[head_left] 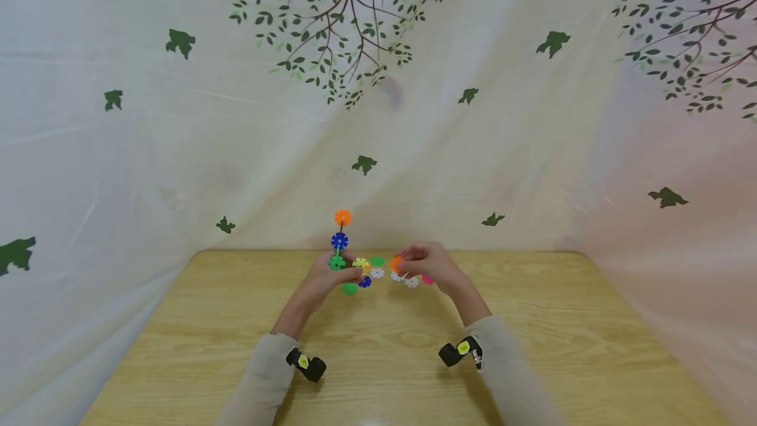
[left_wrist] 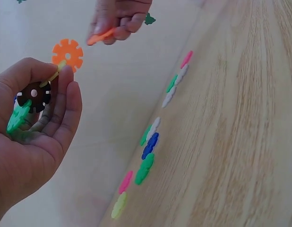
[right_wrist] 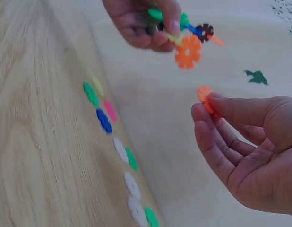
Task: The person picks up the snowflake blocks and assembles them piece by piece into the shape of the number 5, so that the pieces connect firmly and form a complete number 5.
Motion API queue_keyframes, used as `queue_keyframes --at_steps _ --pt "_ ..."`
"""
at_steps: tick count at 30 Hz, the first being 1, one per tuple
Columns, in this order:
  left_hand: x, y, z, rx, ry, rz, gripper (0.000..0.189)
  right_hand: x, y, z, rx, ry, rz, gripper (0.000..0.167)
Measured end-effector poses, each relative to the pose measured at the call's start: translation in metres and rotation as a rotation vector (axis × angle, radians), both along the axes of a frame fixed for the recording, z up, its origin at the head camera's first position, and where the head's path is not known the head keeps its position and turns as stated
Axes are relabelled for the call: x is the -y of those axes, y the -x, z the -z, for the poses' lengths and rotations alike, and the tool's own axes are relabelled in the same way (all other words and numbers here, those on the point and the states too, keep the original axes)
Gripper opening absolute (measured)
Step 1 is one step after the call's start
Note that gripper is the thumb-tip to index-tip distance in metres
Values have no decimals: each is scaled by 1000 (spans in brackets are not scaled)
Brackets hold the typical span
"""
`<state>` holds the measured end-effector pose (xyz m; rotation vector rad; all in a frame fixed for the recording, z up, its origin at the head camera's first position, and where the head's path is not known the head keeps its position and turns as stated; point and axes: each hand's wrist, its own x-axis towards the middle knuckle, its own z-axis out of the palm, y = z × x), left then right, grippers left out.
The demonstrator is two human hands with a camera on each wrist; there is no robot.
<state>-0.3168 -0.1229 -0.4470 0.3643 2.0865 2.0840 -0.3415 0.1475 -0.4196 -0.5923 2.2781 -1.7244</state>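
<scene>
My left hand [head_left: 324,279] holds a chain of slotted plastic snowflake discs, its thumb and fingertips pinching a yellow disc [left_wrist: 54,75]. An orange disc [right_wrist: 187,52] is joined at that yellow end. From the hand the rest of the chain rises, with a green disc [head_left: 336,263], a blue disc [head_left: 340,240], a dark brown disc [right_wrist: 205,32] and another orange disc [head_left: 343,217] at the top. To the right, apart from the chain, my right hand [head_left: 436,267] pinches a loose orange disc [right_wrist: 205,96] between thumb and fingers. Both hands are raised above the table.
Loose discs lie in a scattered row near the far edge of the wooden table [head_left: 367,347]: a blue disc [right_wrist: 104,121], a pink disc [right_wrist: 110,110], a yellow disc [right_wrist: 98,87], and several green and white ones. A pale curtain [head_left: 414,189] with printed leaves hangs behind the table.
</scene>
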Motion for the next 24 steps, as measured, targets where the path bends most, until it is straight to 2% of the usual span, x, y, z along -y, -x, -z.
queue_keyframes --at_steps 6,24 --pt "-1 1 1 -12 -5 8 28 14 -7 0 46 138 38 26" --pt "-6 -1 -2 -12 -3 1 30 21 -8 8 46 168 20 27"
